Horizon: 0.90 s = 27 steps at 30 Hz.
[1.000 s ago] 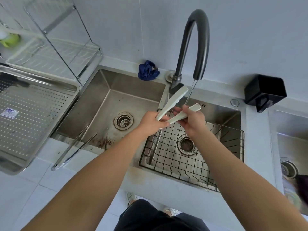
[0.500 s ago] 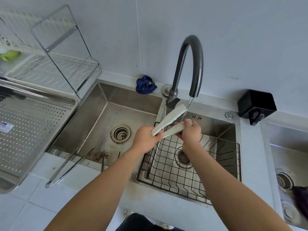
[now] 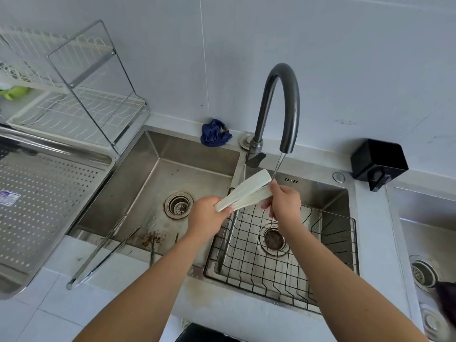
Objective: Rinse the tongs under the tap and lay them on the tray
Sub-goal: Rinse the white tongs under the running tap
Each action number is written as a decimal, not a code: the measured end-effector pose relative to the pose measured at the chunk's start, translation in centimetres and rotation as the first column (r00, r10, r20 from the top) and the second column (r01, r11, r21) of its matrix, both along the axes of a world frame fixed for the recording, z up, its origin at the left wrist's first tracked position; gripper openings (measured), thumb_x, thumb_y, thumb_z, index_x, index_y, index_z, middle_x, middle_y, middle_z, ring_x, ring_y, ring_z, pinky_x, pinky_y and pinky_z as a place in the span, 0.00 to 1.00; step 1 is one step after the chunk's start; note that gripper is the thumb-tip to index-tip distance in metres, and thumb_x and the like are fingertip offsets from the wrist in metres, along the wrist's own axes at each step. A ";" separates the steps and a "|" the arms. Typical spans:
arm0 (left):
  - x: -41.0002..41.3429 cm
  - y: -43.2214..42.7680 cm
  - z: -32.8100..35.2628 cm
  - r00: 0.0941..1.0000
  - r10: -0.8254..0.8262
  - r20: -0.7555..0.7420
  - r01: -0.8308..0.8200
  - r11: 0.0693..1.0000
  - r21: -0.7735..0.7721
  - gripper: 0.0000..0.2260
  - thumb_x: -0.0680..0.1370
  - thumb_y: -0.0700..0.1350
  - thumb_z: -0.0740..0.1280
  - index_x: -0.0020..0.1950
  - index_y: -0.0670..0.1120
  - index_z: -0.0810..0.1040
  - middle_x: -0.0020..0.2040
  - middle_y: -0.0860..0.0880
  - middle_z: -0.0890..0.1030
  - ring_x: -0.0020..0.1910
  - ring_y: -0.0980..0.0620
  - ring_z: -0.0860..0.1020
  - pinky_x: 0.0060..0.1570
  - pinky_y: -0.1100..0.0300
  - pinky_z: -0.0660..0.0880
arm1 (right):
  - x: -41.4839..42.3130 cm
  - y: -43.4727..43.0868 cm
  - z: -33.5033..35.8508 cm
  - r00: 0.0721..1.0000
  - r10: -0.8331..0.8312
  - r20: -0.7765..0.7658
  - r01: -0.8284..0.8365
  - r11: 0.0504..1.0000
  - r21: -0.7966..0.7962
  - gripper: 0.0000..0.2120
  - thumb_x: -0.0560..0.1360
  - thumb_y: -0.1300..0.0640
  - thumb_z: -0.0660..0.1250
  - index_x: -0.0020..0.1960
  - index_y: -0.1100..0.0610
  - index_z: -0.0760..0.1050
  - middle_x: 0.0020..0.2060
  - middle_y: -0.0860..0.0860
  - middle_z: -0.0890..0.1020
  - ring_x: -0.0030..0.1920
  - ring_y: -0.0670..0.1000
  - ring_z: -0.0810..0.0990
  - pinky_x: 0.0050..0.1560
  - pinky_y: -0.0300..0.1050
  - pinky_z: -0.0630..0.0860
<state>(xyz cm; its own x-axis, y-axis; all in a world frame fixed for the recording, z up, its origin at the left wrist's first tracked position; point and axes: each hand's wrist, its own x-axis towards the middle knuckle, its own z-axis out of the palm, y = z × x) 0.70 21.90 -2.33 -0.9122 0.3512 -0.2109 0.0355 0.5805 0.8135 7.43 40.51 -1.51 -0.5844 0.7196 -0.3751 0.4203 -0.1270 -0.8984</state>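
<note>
White plastic tongs [image 3: 246, 190] are held over the divider between the two sink basins, their tips up by the thin water stream from the dark curved tap [image 3: 278, 104]. My left hand [image 3: 206, 217] grips the hinge end. My right hand [image 3: 283, 202] pinches the lower arm near the tip, right beside the stream. The perforated steel tray [image 3: 49, 193] sits at the left, on the counter beside the left basin. A second pair of metal tongs [image 3: 103, 255] lies across the front rim of the left basin.
A black wire basket [image 3: 333, 255] fills the right basin. A blue cloth [image 3: 214, 133] lies behind the sink, a black holder [image 3: 378, 161] at the right, a dish rack [image 3: 81, 95] at the back left. Another sink [image 3: 429, 230] shows at the far right.
The tongs' arms have closed together and both hands have shifted slightly under the tap. The camera has tilted up, so the scene sits lower in view.
</note>
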 end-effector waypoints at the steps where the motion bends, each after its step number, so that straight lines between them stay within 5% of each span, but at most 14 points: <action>1: -0.2 -0.1 0.1 1.000 0.017 0.016 -0.017 1.000 0.004 0.06 0.73 0.46 0.77 0.50 0.51 0.87 0.40 0.55 0.85 0.38 0.51 0.82 0.41 0.53 0.79 | 0.1 -0.3 0.1 0.999 -0.015 -0.046 0.012 0.997 -0.079 0.17 0.83 0.51 0.62 0.42 0.59 0.80 0.26 0.55 0.81 0.21 0.49 0.73 0.21 0.39 0.69; 6: -1.3 -1.0 0.7 0.999 0.021 0.031 -0.020 0.999 -0.031 0.08 0.73 0.44 0.77 0.51 0.48 0.87 0.34 0.56 0.82 0.30 0.56 0.76 0.30 0.62 0.70 | -0.4 -0.2 0.3 0.981 0.190 -0.048 -0.192 0.981 -0.033 0.07 0.81 0.65 0.61 0.50 0.60 0.78 0.33 0.55 0.84 0.29 0.51 0.82 0.32 0.45 0.81; 10: -2.2 -1.0 2.2 0.988 -0.134 -0.072 0.118 0.974 -0.195 0.08 0.74 0.47 0.76 0.47 0.44 0.86 0.38 0.46 0.84 0.36 0.45 0.81 0.36 0.50 0.78 | -0.8 0.9 -0.2 0.969 0.232 0.079 -0.240 0.965 0.109 0.08 0.82 0.60 0.63 0.49 0.55 0.80 0.37 0.57 0.85 0.30 0.56 0.86 0.31 0.49 0.84; 13: -3.2 -1.1 3.2 0.960 -0.242 -0.139 0.184 0.924 -0.334 0.08 0.73 0.49 0.76 0.47 0.46 0.85 0.39 0.46 0.84 0.38 0.43 0.81 0.38 0.50 0.79 | -0.5 0.6 -1.1 0.982 0.188 0.034 -0.183 0.977 -0.111 0.12 0.84 0.65 0.57 0.49 0.61 0.79 0.40 0.63 0.84 0.31 0.58 0.86 0.31 0.47 0.84; 18: -4.4 -1.5 4.4 0.931 -0.316 -0.183 0.199 0.859 -0.471 0.05 0.75 0.50 0.74 0.47 0.50 0.84 0.40 0.51 0.82 0.41 0.47 0.81 0.43 0.51 0.80 | 0.6 -0.8 -1.4 0.980 0.103 -0.170 -0.173 0.860 -0.481 0.18 0.75 0.77 0.48 0.54 0.70 0.74 0.36 0.63 0.87 0.40 0.60 0.88 0.39 0.44 0.84; 23: -4.3 -1.6 5.0 0.885 -0.360 -0.296 0.184 0.854 -0.486 0.05 0.76 0.50 0.72 0.45 0.49 0.84 0.38 0.52 0.80 0.40 0.48 0.78 0.39 0.53 0.76 | 1.0 -0.8 -1.6 0.958 -0.035 -0.285 -0.143 0.801 -0.582 0.13 0.79 0.75 0.52 0.55 0.70 0.75 0.41 0.65 0.86 0.43 0.61 0.88 0.43 0.47 0.85; 27: -3.5 -2.0 3.9 0.855 -0.334 -0.397 0.153 0.893 -0.423 0.04 0.75 0.46 0.73 0.42 0.47 0.83 0.37 0.48 0.80 0.37 0.45 0.78 0.36 0.50 0.76 | 0.6 -1.1 -1.3 0.957 -0.069 -0.283 -0.091 0.851 -0.517 0.10 0.82 0.71 0.58 0.54 0.68 0.79 0.41 0.62 0.87 0.39 0.57 0.87 0.40 0.45 0.85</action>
<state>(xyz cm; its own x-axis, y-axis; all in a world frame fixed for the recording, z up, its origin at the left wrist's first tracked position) -2.80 19.89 1.53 -0.8307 0.5551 0.0423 0.5226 0.7513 0.4031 7.99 39.42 -2.82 -0.7284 0.4578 -0.5098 0.1654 -0.6046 -0.7792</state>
